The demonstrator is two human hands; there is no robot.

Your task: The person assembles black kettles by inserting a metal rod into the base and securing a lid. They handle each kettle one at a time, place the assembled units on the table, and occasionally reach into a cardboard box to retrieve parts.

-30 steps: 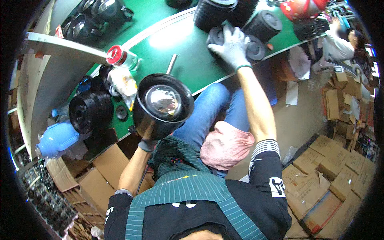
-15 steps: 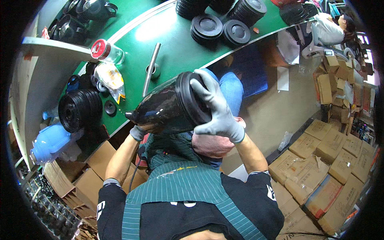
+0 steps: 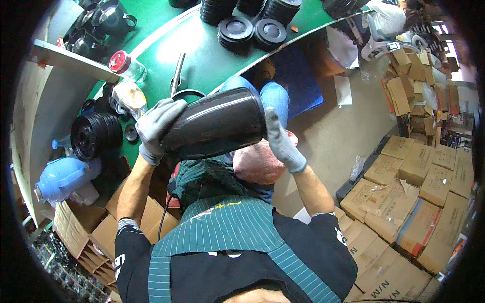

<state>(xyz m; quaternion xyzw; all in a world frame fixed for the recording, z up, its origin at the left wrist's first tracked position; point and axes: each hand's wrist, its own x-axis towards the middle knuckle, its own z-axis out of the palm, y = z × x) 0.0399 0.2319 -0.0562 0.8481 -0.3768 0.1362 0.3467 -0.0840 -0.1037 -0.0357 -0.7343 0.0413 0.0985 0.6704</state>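
Observation:
Across my lap lies a glossy black jug (image 3: 217, 123) held on its side, with a thin curved edge, perhaps its handle, showing above it. My left hand (image 3: 160, 125), in a grey glove, is closed around the jug's left end and hides that end. At the jug's broad right end is my right hand (image 3: 284, 144), also gloved, its fingers stretched out flat along that end. Beyond the jug, a metal rod (image 3: 178, 73) leans in a small cup on the green table (image 3: 207, 65). A small black round cap (image 3: 131, 133) sits near my left hand.
Stacks of black lids (image 3: 235, 29) stand on the table's far side, more (image 3: 91, 136) at left. A red-lidded jar (image 3: 132, 68), black jugs (image 3: 108, 20) and a blue bottle (image 3: 68, 177) are on the left. Cardboard boxes (image 3: 389, 202) fill the right; a pink cloth (image 3: 257, 161) covers my lap.
The jug has been turned: its spout and ringed rim no longer show. My left hand has come up over its left end, and my right hand has gone from gripping to lying flat.

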